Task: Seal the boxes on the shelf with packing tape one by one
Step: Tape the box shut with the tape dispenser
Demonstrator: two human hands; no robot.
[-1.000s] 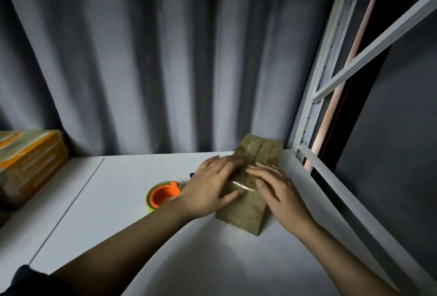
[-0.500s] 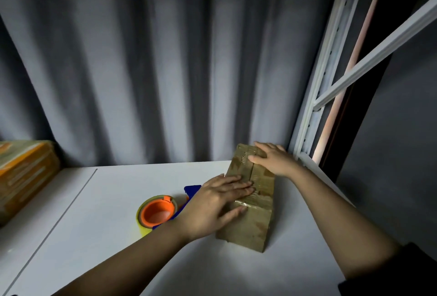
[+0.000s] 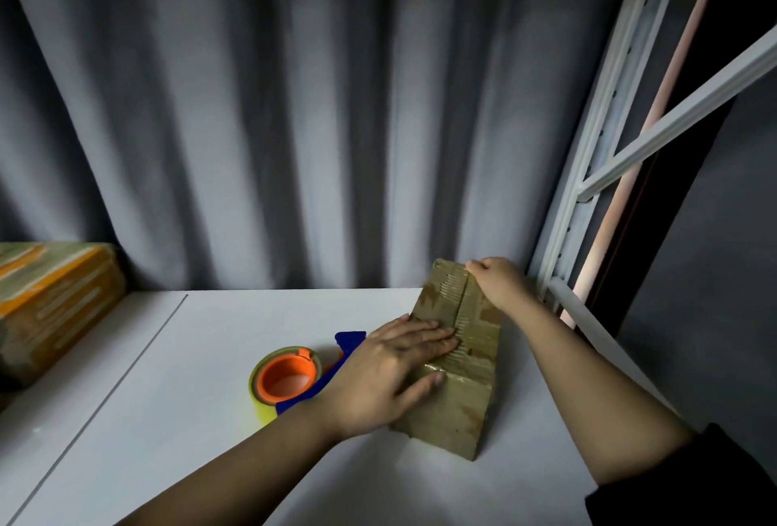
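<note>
Flat on cardboard box (image 3: 456, 361): left hand (image 3: 387, 374), fingers straight, pressing top near tape dispenser (image 3: 294, 378); right hand (image 3: 496, 284) curled, pinching far edge

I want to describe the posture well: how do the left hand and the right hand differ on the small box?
The left hand lies flat with straight fingers on the near part of the small cardboard box; the right hand is curled at the box's far top edge. The left hand is beside the tape dispenser; the right hand is near the shelf frame. Both touch the box.
</note>
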